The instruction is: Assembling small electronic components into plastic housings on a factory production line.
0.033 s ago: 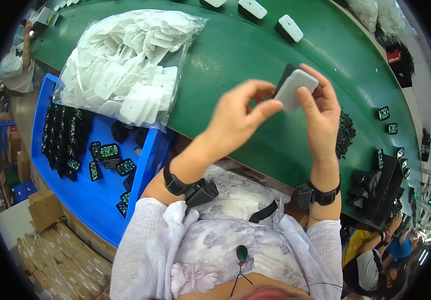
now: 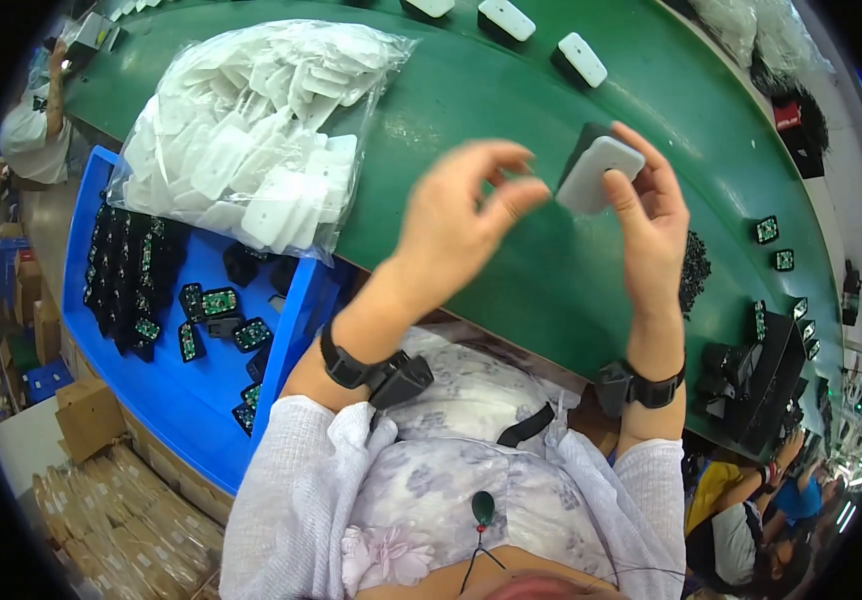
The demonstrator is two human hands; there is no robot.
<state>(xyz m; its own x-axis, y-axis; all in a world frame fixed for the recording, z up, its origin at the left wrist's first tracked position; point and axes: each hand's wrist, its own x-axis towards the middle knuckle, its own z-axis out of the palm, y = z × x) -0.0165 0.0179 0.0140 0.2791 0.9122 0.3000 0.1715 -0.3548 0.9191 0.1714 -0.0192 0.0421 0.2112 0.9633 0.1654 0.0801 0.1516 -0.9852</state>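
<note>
Above the green table, my right hand [image 2: 657,228] grips a small case [image 2: 596,178] with a white cover and a black body. The case is tilted, and the thumb presses on its white face while the fingers wrap behind it. My left hand [image 2: 454,222] hovers just left of the case, apart from it. Its thumb and fingers are spread with nothing visible between them, slightly blurred. Beyond it, to the left, lies a clear plastic bag [image 2: 251,130] full of white covers. Similar white-and-black cases [image 2: 581,60] rest at the table's far side.
A blue bin [image 2: 181,400] at the left holds black housings with green circuit boards [image 2: 219,302]. A pile of small black pieces [image 2: 694,272] lies right of my right hand. Farther right are more boards [image 2: 767,229] and a black box [image 2: 766,385]. Other people sit along the table.
My left hand has let go of the case and drawn back to the left. My right hand, still holding the case, has shifted slightly right.
</note>
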